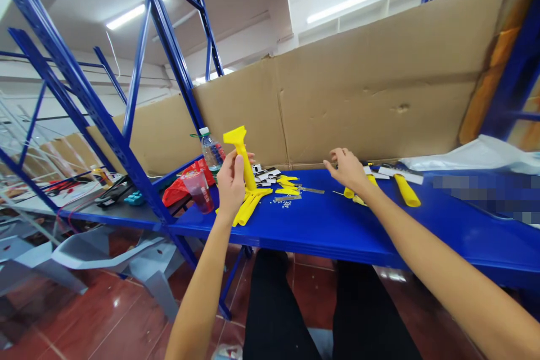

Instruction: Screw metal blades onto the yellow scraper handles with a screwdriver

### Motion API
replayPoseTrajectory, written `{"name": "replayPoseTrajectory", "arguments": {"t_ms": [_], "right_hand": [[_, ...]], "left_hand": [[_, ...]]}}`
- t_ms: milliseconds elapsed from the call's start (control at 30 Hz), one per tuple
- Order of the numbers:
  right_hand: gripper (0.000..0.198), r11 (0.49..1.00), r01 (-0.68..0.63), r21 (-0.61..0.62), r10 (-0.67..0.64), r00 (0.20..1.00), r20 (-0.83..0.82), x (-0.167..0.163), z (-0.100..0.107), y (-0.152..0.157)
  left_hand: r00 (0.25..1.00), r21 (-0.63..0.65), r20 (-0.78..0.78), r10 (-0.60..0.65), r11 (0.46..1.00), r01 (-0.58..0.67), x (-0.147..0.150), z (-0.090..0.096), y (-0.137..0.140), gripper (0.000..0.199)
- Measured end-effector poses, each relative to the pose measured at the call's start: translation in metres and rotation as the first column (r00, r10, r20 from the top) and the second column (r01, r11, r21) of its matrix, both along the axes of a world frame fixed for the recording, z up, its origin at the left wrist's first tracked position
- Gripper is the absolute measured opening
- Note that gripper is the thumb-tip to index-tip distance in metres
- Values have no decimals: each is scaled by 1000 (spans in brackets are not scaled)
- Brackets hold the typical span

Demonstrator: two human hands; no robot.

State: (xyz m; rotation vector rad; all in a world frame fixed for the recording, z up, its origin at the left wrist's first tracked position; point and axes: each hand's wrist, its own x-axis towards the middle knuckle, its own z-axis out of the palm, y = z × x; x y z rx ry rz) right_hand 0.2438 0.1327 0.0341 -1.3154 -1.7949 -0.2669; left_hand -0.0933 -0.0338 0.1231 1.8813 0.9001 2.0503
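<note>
My left hand (pixel 232 175) is closed around a yellow T-shaped plastic handle (pixel 243 157), held upright with its wide head at the top. Below it, several more yellow handles (pixel 248 211) lie in a pile on the blue table (pixel 295 230). My right hand (pixel 348 169) hovers over the table, fingers apart, and nothing shows in it. Under that hand are yellow handles (pixel 348 193), partly hidden by the hand and wrist. Between my hands lie small yellow pieces (pixel 287 191), clear flat strips (pixel 312 189) and tiny scattered bits (pixel 286 203).
A cup with red drink (pixel 199 194), a plastic bottle (pixel 210 149) and a red bag (pixel 175 188) stand at the left. Another yellow-handled tool (pixel 407 191) lies at the right, near white plastic sheeting (pixel 476 154). A cardboard wall (pixel 358 84) closes the back.
</note>
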Motion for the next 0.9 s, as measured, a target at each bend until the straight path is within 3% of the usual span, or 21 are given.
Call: {"name": "replayPoseTrajectory", "arguments": {"t_ms": [100, 233, 333, 567, 900], "right_hand": [[28, 989, -110, -98, 120, 987, 107, -17, -7, -6], [29, 939, -209, -275, 280, 926, 253, -31, -11, -13], [31, 915, -204, -349, 315, 902, 296, -33, -11, -16], [18, 851, -166, -499, 374, 858, 353, -34, -9, -18], [16, 779, -69, -623, 315, 902, 294, -41, -12, -12]], "left_hand": [[923, -13, 263, -282, 955, 296, 27, 0, -1, 38], [769, -4, 464, -440, 867, 499, 45, -11, 2, 30], [730, -29, 516, -449, 842, 539, 49, -20, 3, 28], [724, -99, 547, -420, 827, 554, 50, -26, 2, 32], [718, -168, 558, -416, 790, 589, 59, -40, 28, 41]]}}
